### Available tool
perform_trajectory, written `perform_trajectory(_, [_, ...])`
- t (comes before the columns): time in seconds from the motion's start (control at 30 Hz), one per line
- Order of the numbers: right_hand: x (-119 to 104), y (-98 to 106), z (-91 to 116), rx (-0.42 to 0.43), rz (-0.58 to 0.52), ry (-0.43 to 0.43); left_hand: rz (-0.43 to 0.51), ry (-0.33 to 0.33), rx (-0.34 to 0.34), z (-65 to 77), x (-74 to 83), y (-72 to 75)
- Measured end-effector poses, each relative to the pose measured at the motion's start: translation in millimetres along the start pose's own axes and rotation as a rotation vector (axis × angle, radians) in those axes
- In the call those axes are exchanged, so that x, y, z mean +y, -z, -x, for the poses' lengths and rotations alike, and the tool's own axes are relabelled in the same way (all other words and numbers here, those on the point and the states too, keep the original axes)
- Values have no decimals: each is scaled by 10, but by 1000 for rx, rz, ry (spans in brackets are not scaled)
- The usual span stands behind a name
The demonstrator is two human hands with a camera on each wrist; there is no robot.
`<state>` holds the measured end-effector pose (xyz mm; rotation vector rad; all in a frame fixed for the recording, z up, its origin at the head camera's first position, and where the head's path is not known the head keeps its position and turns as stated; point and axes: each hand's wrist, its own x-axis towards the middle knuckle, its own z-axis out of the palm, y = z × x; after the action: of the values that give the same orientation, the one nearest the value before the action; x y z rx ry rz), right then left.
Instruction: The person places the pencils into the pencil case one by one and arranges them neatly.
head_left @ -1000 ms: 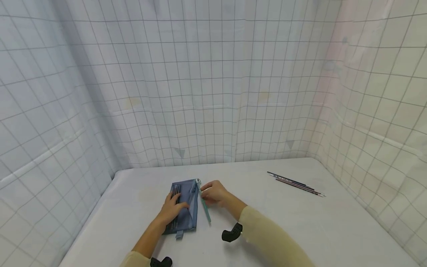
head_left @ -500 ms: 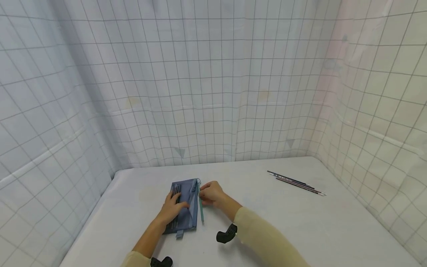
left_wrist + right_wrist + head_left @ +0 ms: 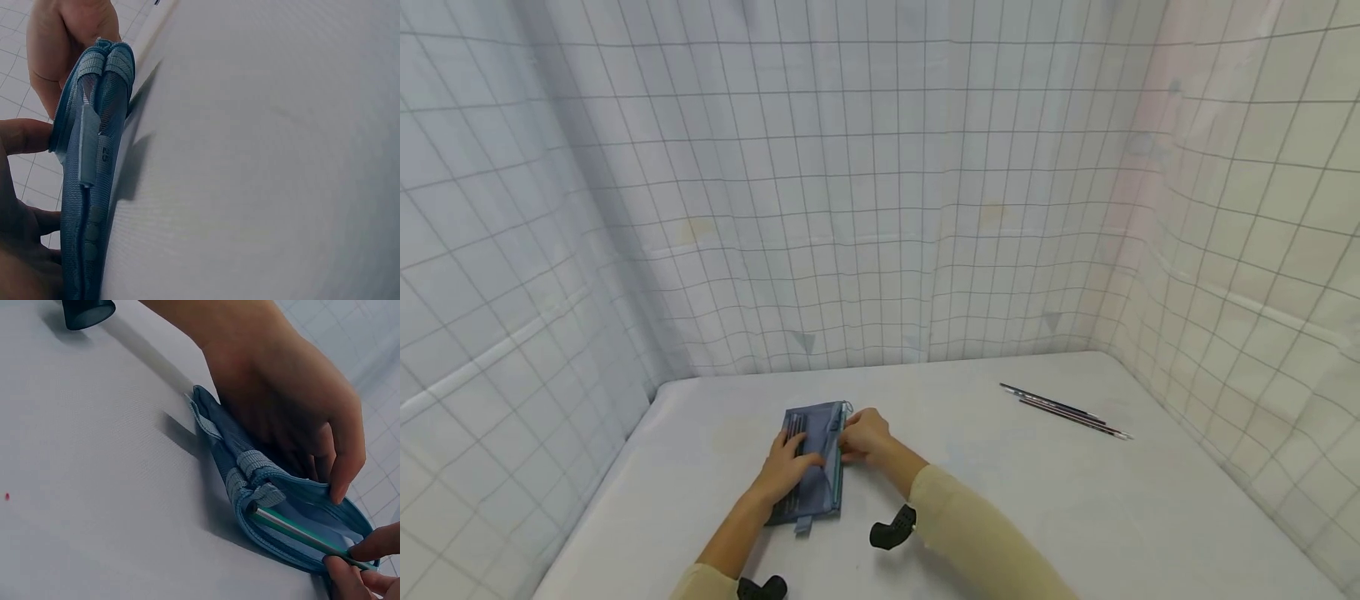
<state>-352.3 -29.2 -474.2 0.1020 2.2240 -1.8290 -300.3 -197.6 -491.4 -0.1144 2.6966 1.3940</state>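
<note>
A blue mesh zip pencil case [image 3: 814,496] lies on the white table, its zip side gaping toward the right. Over its top my left hand [image 3: 781,477] rests with spread fingers, the thumb touching the upper edge of the opening. Several dark sticks [image 3: 795,423] show at the case's left part, partly under that hand. My right hand [image 3: 865,435] is at the opening, thumb and fingers pinching a green striped pencil [image 3: 294,530]. The pencil lies lengthwise inside the opening between the two zip edges. In the left wrist view the case [image 3: 94,206] appears edge-on, hiding the pencil.
Several dark pencils [image 3: 1063,411] lie together at the table's right rear. Black wrist devices [image 3: 893,527] sit at both sleeves. White gridded curtains [image 3: 880,208] hang behind the table and along both sides. A small red speck [image 3: 7,497] is on the cloth.
My right hand has moved left with the green pencil, bringing it from beside the pencil case into its opening. The left hand has stayed in place on the case.
</note>
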Motion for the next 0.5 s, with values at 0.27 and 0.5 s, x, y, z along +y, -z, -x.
perform_trajectory(0.27, [-7,-102,19,-9,73,40,-14,-7,-2,10,31,11])
perform_trajectory(0.5, [24,-179,-80,43,169,109,-6,-6,-2,8,28,9])
